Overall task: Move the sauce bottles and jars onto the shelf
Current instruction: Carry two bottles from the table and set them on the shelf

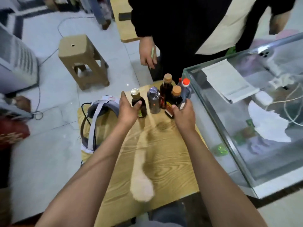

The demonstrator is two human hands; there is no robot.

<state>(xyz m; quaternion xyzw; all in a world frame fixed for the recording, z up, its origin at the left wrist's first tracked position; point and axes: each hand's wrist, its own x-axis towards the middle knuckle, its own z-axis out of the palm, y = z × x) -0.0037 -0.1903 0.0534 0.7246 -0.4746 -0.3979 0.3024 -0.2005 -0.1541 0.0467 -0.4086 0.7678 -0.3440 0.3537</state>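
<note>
Your left hand point(127, 110) curled round the gold-capped bottle point(138, 104), thumb across its shoulder; your right hand point(183, 114) gripped the cork-topped bottle point(173, 102) low on its label. Both stood on the wooden table point(164, 153). They looked like glass: probably heavy, slick, breakable, best held mid-body.

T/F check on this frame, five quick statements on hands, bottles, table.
1. The left hand grips the gold-capped bottle. True.
2. The right hand is idle, off the bottles. False: it holds the front cork-capped bottle.
3. The silver bottle stands between the two hands. True.
4. The bottles lie on their sides. False: all stand upright on the wooden table.
5. A stool stands on the floor left of the table. True.
</note>
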